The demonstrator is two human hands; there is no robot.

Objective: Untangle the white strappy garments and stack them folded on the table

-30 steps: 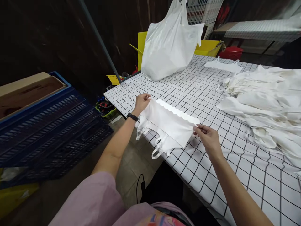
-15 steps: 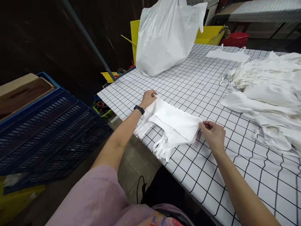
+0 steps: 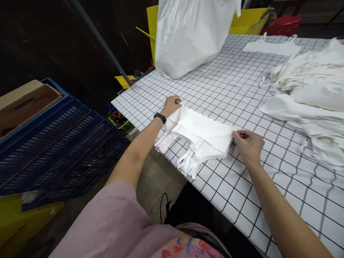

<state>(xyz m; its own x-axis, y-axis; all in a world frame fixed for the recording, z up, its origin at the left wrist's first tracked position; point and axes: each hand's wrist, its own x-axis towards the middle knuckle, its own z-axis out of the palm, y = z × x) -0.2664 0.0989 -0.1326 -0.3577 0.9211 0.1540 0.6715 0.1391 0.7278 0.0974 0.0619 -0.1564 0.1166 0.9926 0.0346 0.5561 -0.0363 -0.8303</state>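
Note:
A stack of white strappy crop tops [image 3: 202,129] lies near the front edge of the checked table, its thin straps bunched toward me and reaching the edge. At the far left corner of the top piece, my left hand [image 3: 172,105] is closed in a pinch on the hem. My right hand [image 3: 249,144] pinches the opposite corner on the right. Between the two hands the scalloped hem lies stretched out fairly flat. The fingertips partly hide the gripped corners.
A loose heap of white garments [image 3: 317,96] covers the table's right side. Behind it lies one flat strappy top [image 3: 272,47]. A large white plastic bag [image 3: 192,39] stands at the back of the checked table [image 3: 239,82]. Blue crates [image 3: 59,143] are on my left.
My view has shifted slightly, so the table's contents sit higher in the picture. The top piece lies flatter on the stack, and both hands keep their corners.

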